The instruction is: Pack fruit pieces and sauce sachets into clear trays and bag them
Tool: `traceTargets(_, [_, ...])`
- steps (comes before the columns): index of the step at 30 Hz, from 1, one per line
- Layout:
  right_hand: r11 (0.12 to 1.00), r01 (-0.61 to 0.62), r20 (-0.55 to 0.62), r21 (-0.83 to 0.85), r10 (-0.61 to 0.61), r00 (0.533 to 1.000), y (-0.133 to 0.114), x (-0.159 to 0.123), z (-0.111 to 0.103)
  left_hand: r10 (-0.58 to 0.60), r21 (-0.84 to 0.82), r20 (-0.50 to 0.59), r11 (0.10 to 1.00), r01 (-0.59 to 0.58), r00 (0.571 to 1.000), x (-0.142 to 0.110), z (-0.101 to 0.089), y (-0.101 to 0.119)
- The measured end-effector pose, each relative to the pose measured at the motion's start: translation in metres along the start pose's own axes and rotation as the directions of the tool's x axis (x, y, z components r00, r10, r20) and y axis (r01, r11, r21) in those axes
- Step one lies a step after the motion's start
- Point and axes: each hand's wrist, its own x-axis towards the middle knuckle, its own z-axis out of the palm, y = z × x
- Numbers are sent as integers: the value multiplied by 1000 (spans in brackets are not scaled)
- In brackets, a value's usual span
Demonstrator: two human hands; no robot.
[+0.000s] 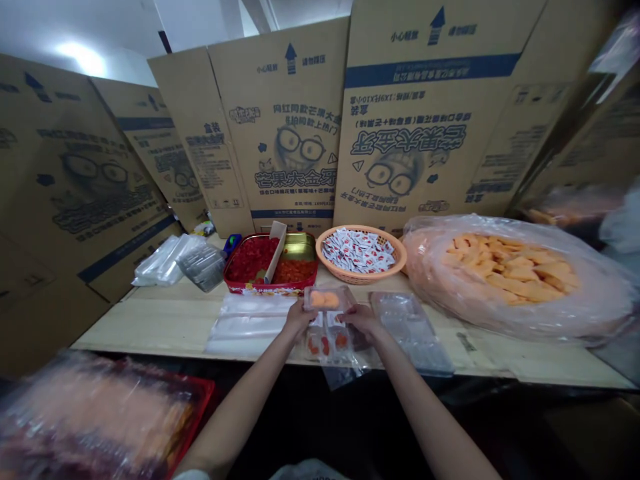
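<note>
At the table's front edge my left hand [299,319] and my right hand [361,320] grip a clear plastic compartment tray [346,295] from both sides, their fingers closed on its edges. Orange pieces [324,299] fill its far compartment. Small white packets [336,319] lie in the middle, close to my fingers, and red pieces [325,345] sit in the near compartments. Clear plastic film, probably a bag [345,375], hangs below the tray over the table edge. Part of the tray's sides is hidden by my fingers.
Behind stand a red tin [270,289] of red pieces and an orange basket [333,267] of packets. Flat bags [245,327] lie left, stacked trays [413,330] right. A large bag [430,293] holds orange pieces. Tall cartons [300,87] line the back; a red crate [203,400] stands lower left.
</note>
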Motion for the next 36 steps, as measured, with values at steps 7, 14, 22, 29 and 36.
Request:
traceTargets(7, [923,-144,185,357,82,979,-3,-17,-7,-9,-99,104,995,19,995,-8,-7,6])
traceTargets(14, [756,-245,241,607,118,963,-6,-47,-33,102,187,162,973,-133,981,-24,12,2])
traceTargets(22, [650,-165,43,742,200,979,12,-80,-87,97,738,631,231,-634,770,-69,-6,-44])
traceTargets(29, [583,-341,186,737,309,933,24,-106,-74,322,659,613,296,-691,722,-95,-31,-64])
traceTargets(36, [674,-383,335,632,207,919,23,-119,-34,309,434,784,347,-831,538,-131,-51,-40])
